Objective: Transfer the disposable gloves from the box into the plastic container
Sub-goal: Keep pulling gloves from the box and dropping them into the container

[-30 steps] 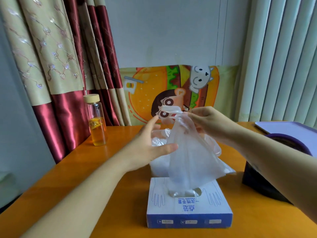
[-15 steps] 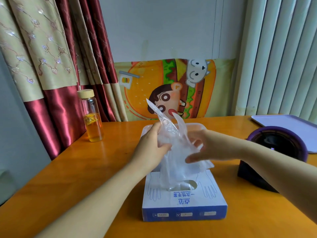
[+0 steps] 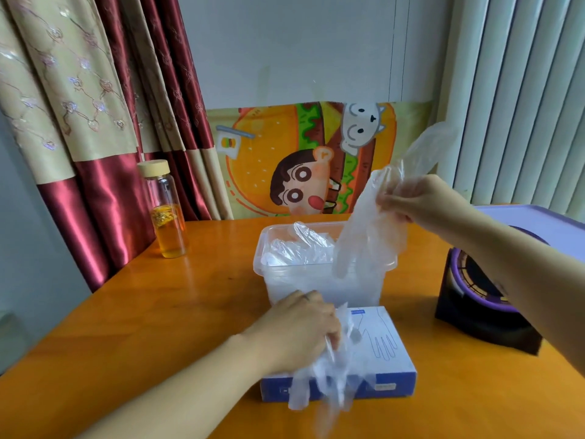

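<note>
The right hand [image 3: 421,201] is raised above the right end of the plastic container [image 3: 316,289]. Its fingers [image 3: 391,201] are curled tight round the bunched cuff of a clear glove [image 3: 364,245]. The glove hangs down across the container's right rim, and a loose flap sticks up past the knuckles. Inside the container lies a heap of crumpled gloves [image 3: 300,248] (clear film, so single ones are hard to tell apart).

Just in front of the container on the orange table [image 3: 158,327] sits the blue-and-white box [image 3: 386,353], flat, with a hand outline printed on top. The left hand [image 3: 300,331] is over the box's left half, fingers [image 3: 332,339] curled and pinching a second glove [image 3: 329,388]. This one trails toward the camera over the box's front edge. It is blurred, and I cannot tell whether its far end sits in the box's opening.

At the table's left rear stands a glass bottle [image 3: 166,213] of amber liquid. At the right are a black and purple device [image 3: 474,312] and, behind it, a lilac tray [image 3: 544,220].
</note>
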A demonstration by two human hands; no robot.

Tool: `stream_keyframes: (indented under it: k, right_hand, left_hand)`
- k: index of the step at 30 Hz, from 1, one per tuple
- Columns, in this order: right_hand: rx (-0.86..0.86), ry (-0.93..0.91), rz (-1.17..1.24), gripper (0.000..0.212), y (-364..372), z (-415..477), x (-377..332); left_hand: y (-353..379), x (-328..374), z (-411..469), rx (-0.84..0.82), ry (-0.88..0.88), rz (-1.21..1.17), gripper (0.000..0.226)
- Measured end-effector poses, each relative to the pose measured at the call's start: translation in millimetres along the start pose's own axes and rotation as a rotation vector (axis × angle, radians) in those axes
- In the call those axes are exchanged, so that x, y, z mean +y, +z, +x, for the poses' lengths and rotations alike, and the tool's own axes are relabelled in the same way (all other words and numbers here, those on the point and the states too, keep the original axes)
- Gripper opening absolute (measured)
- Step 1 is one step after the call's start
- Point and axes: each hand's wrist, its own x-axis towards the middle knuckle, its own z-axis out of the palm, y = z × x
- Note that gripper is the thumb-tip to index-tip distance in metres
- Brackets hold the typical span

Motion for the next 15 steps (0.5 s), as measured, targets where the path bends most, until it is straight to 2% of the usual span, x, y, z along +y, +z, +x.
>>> stream_keyframes:
  k: [4, 8, 15]
  right_hand:
    - [-0.005, 0.013, -0.027, 0.031, 4.4, -4.1, 1.9]
    - [-0.056, 0.003, 0.0, 0.029, 9.4, -3.3, 4.3]
    - [-0.184, -0.047, -0.096, 0.025, 22.5, -8.4, -2.9]
  left_hand:
    - [-4.0, 6.5, 1.9, -0.206, -0.215, -0.233, 0.033]
    - [-9.4, 20.7, 0.7, -0.439, -0.266, -0.206, 0.033]
    - [-4.5, 27.5, 8.9, -0.441, -0.209, 0.028, 0.05]
